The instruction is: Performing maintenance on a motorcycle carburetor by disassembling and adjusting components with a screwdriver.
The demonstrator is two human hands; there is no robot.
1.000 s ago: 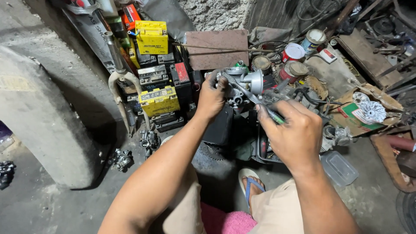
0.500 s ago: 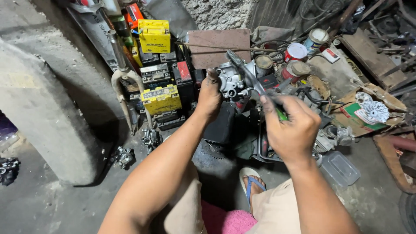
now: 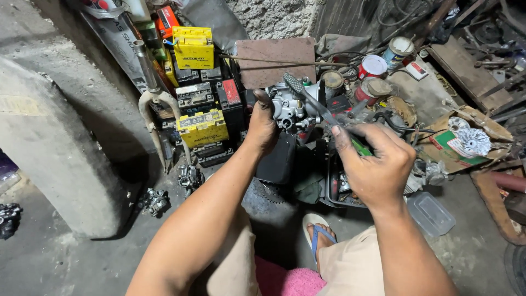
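My left hand grips a grey metal carburetor and holds it up in front of me. In my right hand is a green-handled brush; its dark bristle head lies over the top of the carburetor. Both arms reach forward over my knees, and my right foot in a blue-strapped sandal shows below them.
Yellow and black batteries are stacked at the left of the pile, by a metal fork. Tins, a rusty plate and scrap lie behind. A concrete block stands left. A clear plastic lid and small engine parts lie on the floor.
The brush has swung from lying across the carburetor to pointing up over its top. The carburetor has turned slightly in my left hand.
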